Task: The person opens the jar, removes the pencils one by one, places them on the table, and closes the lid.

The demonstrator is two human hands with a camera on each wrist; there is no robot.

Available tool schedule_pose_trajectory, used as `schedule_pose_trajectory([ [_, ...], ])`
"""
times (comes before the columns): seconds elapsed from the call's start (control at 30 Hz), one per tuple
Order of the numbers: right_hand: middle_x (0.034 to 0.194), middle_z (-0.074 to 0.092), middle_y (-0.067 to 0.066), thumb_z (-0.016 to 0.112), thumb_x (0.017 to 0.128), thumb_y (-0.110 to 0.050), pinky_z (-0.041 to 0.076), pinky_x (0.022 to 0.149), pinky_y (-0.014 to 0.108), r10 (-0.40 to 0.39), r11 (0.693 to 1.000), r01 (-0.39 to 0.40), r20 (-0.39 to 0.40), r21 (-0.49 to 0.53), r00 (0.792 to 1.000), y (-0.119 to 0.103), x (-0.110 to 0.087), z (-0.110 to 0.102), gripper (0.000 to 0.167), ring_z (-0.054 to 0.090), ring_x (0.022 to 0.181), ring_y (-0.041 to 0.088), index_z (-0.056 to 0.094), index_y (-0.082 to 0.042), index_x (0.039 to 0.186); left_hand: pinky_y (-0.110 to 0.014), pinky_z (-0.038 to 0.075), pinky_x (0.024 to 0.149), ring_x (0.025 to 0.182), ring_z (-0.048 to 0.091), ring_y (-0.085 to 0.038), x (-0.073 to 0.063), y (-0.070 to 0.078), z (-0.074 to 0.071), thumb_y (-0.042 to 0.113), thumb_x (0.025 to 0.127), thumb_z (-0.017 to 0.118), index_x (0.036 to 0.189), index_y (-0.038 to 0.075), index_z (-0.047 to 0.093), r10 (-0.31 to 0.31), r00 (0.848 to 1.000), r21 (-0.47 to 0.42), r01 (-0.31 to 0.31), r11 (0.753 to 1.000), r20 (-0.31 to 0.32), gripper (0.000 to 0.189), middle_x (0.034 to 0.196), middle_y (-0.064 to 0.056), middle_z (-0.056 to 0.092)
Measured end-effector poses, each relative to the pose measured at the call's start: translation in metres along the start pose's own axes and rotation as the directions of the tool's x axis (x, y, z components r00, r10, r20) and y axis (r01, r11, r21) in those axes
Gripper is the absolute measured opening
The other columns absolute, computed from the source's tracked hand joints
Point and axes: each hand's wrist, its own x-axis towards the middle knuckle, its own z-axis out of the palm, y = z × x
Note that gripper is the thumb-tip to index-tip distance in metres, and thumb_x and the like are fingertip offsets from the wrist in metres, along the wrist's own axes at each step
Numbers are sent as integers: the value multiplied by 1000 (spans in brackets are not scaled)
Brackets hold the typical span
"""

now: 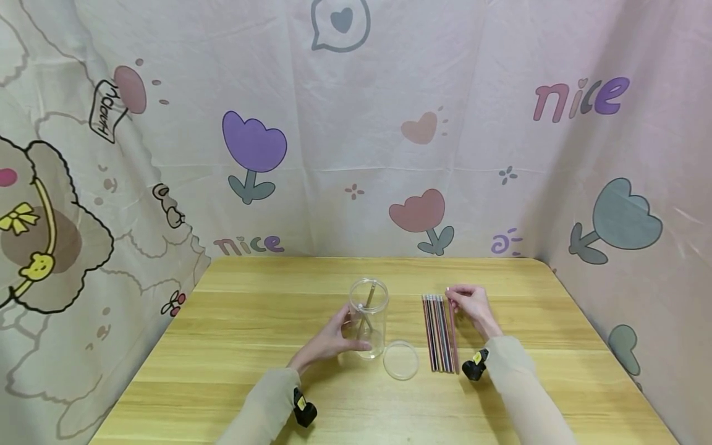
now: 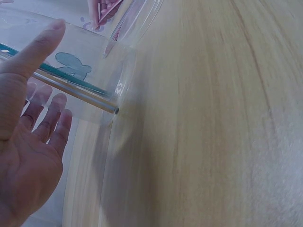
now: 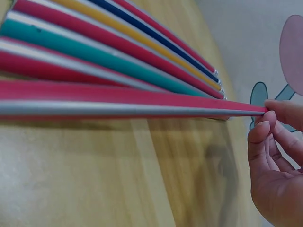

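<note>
There are two hands, one left hand [image 1: 334,339] and one right hand [image 1: 473,305]. There is one clear jar [image 1: 372,321], and one round lid [image 1: 400,360]. Two pencils show inside the jar: one green pencil [image 2: 75,79] and one gold-and-silver pencil [image 2: 85,96]. Six pencils in a row [image 1: 438,334] lie on one table [image 1: 250,346]; one more, a red pencil [image 3: 142,106], is between fingers. Two small wrist cameras [image 1: 304,411] show, one per arm.
</note>
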Motion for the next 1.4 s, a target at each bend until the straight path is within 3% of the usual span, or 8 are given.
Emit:
schedule_pose_trajectory([
  [0.57,72,68,0,65,92,-6,53,51,19,7,985,-9,-8,-171,1000,11,7,1,33,58,57,6,63,14,118,-62,35,119,141,44,-44,0,-2,0,18,79,86,153,17,33,-6,1000,9,6,1000,-1,91,151,-18,48],
  [1.0,72,67,0,64,95,-6,51,50,19,15,979,-14,2,-203,1000,15,9,3,32,57,57,7,62,13,120,-63,35,119,141,43,-46,0,0,1,18,78,86,154,14,32,-9,1000,15,10,1000,-14,94,153,-20,46],
  [1.4,71,67,-1,66,94,-5,52,48,19,-35,962,31,-10,-272,999,18,11,7,28,57,55,6,65,13,115,-61,35,119,140,45,-43,0,0,1,17,78,86,153,17,34,-10,1000,24,10,1000,-19,91,150,-18,49],
])
